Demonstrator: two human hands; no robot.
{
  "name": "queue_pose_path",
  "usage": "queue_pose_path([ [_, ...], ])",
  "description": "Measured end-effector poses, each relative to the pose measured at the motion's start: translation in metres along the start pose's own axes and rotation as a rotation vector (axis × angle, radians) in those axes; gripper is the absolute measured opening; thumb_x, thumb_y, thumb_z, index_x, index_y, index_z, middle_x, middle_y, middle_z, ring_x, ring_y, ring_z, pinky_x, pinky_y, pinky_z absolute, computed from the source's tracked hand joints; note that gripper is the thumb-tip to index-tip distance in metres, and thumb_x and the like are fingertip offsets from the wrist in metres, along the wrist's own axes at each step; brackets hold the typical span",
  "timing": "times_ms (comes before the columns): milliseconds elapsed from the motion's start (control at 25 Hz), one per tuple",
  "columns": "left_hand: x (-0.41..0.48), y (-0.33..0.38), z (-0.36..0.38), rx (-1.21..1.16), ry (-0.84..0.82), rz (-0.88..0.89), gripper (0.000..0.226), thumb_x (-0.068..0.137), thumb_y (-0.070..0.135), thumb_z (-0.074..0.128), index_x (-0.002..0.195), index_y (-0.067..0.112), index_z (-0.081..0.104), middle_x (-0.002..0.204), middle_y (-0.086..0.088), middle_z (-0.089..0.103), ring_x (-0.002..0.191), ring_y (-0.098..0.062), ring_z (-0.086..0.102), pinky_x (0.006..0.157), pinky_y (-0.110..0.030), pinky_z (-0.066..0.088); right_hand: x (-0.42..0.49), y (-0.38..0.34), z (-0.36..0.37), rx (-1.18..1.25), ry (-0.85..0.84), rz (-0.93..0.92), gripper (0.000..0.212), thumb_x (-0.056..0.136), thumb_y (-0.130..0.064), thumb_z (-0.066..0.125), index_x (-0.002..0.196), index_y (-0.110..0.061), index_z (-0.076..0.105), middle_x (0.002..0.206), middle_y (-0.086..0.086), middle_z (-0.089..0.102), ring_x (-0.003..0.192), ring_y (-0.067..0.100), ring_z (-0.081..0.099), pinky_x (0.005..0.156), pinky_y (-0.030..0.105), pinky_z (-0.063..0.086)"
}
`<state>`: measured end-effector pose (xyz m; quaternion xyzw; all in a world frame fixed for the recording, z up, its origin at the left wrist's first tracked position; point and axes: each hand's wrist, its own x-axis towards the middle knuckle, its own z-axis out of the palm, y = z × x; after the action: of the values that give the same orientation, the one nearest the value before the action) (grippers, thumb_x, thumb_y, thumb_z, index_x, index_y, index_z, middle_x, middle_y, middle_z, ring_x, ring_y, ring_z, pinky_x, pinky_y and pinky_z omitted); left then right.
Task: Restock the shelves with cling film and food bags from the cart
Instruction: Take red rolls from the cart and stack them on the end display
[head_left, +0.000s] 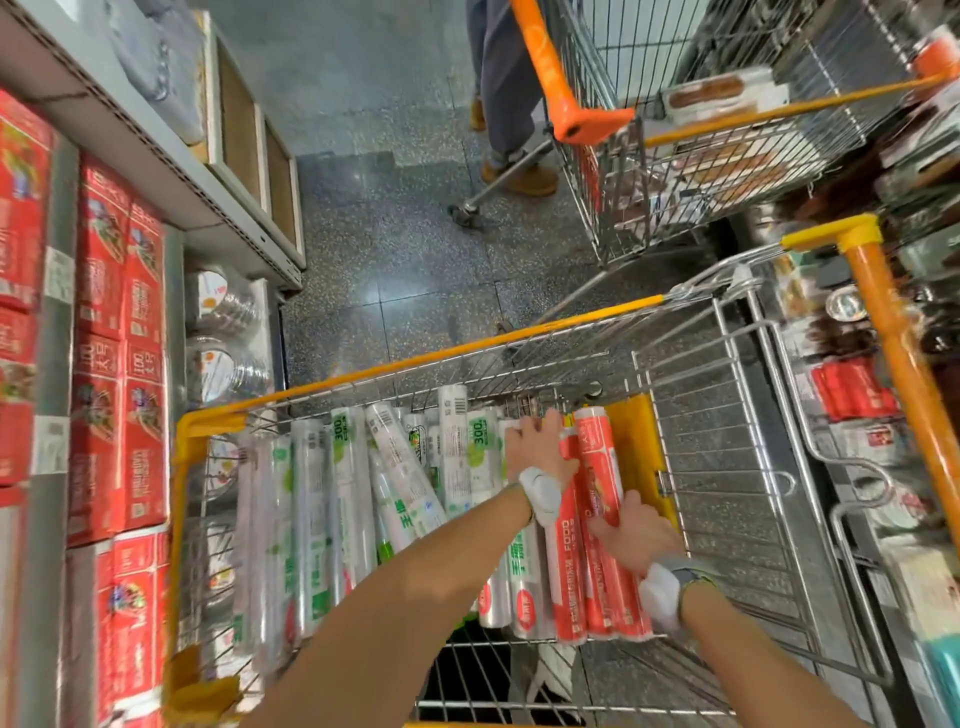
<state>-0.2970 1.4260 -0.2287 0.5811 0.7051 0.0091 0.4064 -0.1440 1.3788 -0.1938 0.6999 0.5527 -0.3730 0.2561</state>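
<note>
A yellow-rimmed wire cart (467, 358) stands below me, holding several white-and-green rolls (358, 499) and a few red-orange rolls (602, 493) at its right side. My left hand (537, 444) reaches to the far end of the red-orange rolls, fingers curled over their tops. Nearer me, my right hand (636, 535) grips the same red-orange rolls at mid length. Both wrists wear white bands. Stacked in the shelf on the left are red boxes (119, 364).
A second cart with an orange handle (566, 98) stands ahead on the right, with a person's legs (506, 104) beside it. Clear lidded containers (223, 332) sit on the low left shelf. Goods crowd the right-hand shelves (857, 395). Grey speckled floor lies between.
</note>
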Motion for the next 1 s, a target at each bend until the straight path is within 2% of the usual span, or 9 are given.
queue_pose_path([
  [160, -0.030, 0.007, -0.020, -0.471, 0.052, 0.013, 0.064, 0.074, 0.022, 0.079, 0.124, 0.018, 0.039, 0.115, -0.005, 0.052, 0.092, -0.022, 0.059, 0.069, -0.031, 0.049, -0.016, 0.002, -0.019, 0.211, -0.016, -0.117, 0.043, 0.095, -0.055, 0.047, 0.118, -0.018, 0.048, 0.098, -0.003, 0.063, 0.081, 0.014, 0.063, 0.061, 0.025, 0.048],
  [240, -0.046, 0.008, -0.032, -0.552, 0.037, 0.018, 0.073, 0.070, 0.027, 0.082, 0.128, 0.025, 0.038, 0.105, 0.002, 0.063, 0.085, -0.016, 0.064, 0.067, -0.026, 0.052, -0.022, 0.004, -0.027, 0.369, -0.030, -0.180, 0.048, 0.093, -0.059, 0.045, 0.129, -0.026, 0.051, 0.112, -0.003, 0.065, 0.095, 0.016, 0.065, 0.081, 0.031, 0.052],
  [320, -0.068, 0.007, -0.050, -0.664, 0.074, 0.007, 0.075, 0.063, 0.033, 0.082, 0.126, 0.036, 0.041, 0.099, 0.007, 0.069, 0.085, -0.015, 0.068, 0.074, -0.033, 0.058, -0.042, 0.001, -0.036, 0.462, -0.054, -0.233, 0.046, 0.091, -0.060, 0.045, 0.130, -0.036, 0.051, 0.118, -0.006, 0.063, 0.103, 0.016, 0.062, 0.092, 0.034, 0.047],
  [480, -0.115, 0.011, -0.108, -0.752, 0.230, 0.061, 0.077, 0.055, 0.029, 0.082, 0.122, 0.035, 0.046, 0.097, -0.005, 0.073, 0.083, -0.018, 0.070, 0.079, -0.040, 0.059, -0.087, -0.016, -0.058, 0.476, -0.074, -0.342, 0.028, 0.087, -0.055, 0.053, 0.092, -0.029, 0.063, 0.099, -0.003, 0.067, 0.091, 0.014, 0.063, 0.087, 0.035, 0.049],
  [640, -0.199, 0.029, -0.176, -0.863, 0.495, 0.065, 0.074, 0.063, -0.005, 0.076, 0.126, 0.021, 0.045, 0.077, -0.005, 0.062, 0.064, -0.017, 0.057, 0.065, -0.035, 0.055, -0.147, -0.033, -0.087, 0.503, -0.079, -0.483, 0.049, 0.062, -0.069, 0.048, 0.083, -0.026, 0.061, 0.096, 0.001, 0.060, 0.099, 0.024, 0.055, 0.091, 0.034, 0.037],
  [760, -0.271, 0.033, -0.208, -0.882, 0.642, 0.053, 0.063, 0.062, 0.000, 0.077, 0.117, 0.014, 0.049, 0.072, -0.004, 0.063, 0.059, -0.015, 0.058, 0.060, -0.032, 0.054, -0.202, -0.053, -0.106, 0.617, -0.118, -0.694, 0.022, 0.092, -0.041, 0.053, 0.093, -0.020, 0.061, 0.097, 0.006, 0.063, 0.092, 0.020, 0.051, 0.076, 0.022, 0.037],
  [840, -0.320, 0.036, -0.221, -0.874, 0.757, 0.018, 0.055, 0.052, 0.017, 0.081, 0.102, 0.017, 0.057, 0.074, 0.002, 0.066, 0.061, -0.009, 0.060, 0.062, -0.029, 0.052, -0.231, -0.069, -0.111, 0.658, -0.155, -0.789, 0.019, 0.102, -0.018, 0.045, 0.101, -0.010, 0.062, 0.104, 0.019, 0.065, 0.086, 0.018, 0.055, 0.074, 0.028, 0.043],
  [920, -0.374, 0.034, -0.236, -0.823, 0.897, -0.003, 0.048, 0.050, 0.021, 0.081, 0.093, 0.023, 0.061, 0.077, 0.006, 0.065, 0.061, 0.001, 0.057, 0.063, -0.020, 0.050, -0.273, -0.091, -0.115, 0.671, -0.225, -0.911, 0.021, 0.098, -0.029, 0.050, 0.091, -0.011, 0.058, 0.089, 0.014, 0.060, 0.068, 0.009, 0.059, 0.064, 0.026, 0.046],
  [1000, -0.426, 0.032, -0.253, -0.786, 0.997, -0.016, 0.047, 0.059, 0.010, 0.082, 0.099, 0.021, 0.060, 0.077, 0.007, 0.064, 0.059, 0.006, 0.056, 0.064, -0.015, 0.049, -0.310, -0.121, -0.118, 0.646, -0.268, -0.994, 0.050, 0.071, -0.057, 0.063, 0.090, -0.011, 0.062, 0.087, 0.012, 0.064, 0.068, 0.015, 0.063, 0.065, 0.029, 0.048],
])
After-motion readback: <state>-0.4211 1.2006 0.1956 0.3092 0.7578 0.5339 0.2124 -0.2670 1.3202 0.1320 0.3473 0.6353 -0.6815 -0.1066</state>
